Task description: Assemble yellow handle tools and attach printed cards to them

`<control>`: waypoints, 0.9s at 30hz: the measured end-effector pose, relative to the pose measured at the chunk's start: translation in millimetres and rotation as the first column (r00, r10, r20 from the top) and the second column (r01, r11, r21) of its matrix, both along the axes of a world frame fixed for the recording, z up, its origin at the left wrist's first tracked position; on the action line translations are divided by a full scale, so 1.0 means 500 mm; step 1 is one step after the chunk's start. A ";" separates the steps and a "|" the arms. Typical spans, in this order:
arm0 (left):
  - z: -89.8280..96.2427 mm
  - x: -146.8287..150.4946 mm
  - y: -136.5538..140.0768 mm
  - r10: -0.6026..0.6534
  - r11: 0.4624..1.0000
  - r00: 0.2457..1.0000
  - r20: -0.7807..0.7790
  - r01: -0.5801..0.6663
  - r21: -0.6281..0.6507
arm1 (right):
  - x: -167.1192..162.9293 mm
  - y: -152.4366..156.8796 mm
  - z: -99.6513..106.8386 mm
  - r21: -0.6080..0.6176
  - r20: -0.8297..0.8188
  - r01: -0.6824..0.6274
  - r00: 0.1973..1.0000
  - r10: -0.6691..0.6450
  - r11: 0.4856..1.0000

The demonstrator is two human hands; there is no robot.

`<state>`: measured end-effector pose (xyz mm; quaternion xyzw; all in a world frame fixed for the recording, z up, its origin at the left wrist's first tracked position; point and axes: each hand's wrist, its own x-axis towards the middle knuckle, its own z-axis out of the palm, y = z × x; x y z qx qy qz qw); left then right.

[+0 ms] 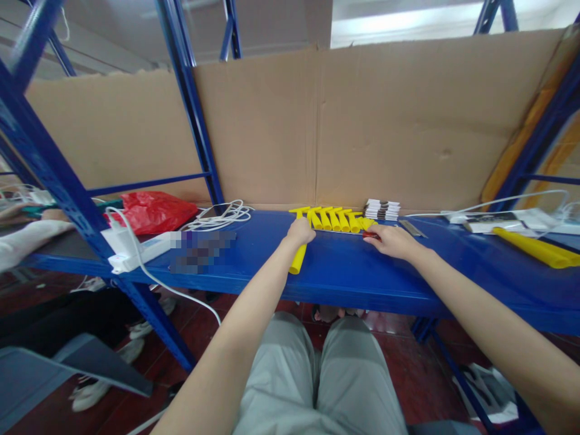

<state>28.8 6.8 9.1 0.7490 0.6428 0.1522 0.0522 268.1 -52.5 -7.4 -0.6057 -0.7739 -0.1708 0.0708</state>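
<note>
My left hand [299, 231] is closed around a yellow T-shaped tool with a round, tube-like handle [297, 261], whose lower end points toward me. Right of it, several matching yellow T-shaped tools [335, 220] lie side by side in a row on the blue shelf. My right hand [393, 240] grips the reddish end of a thin tool [372, 235] at the row's right end. A thin pale strip runs left from there along the front of the row; whether it belongs to that tool I cannot tell.
Behind my right hand stands a stack of white packets [382, 209], with a flat metal strip [412, 228] nearby. Yellow pieces [539, 248] lie far right. Leftward are a power strip [149, 249], coiled white cable [226, 214] and red bag [156, 211]. Another person's sleeve [31, 241] shows far left.
</note>
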 end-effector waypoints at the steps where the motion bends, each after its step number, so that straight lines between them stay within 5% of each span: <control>1: 0.000 0.000 0.000 -0.002 1.000 1.000 0.000 0.002 0.000 | 0.001 0.002 -0.001 0.003 -0.003 -0.002 1.000 0.002 1.000; 27: -0.004 -0.001 0.005 -0.008 1.000 1.000 -0.007 0.008 0.017 | 0.012 0.008 -0.006 0.060 0.033 -0.077 0.997 0.075 0.995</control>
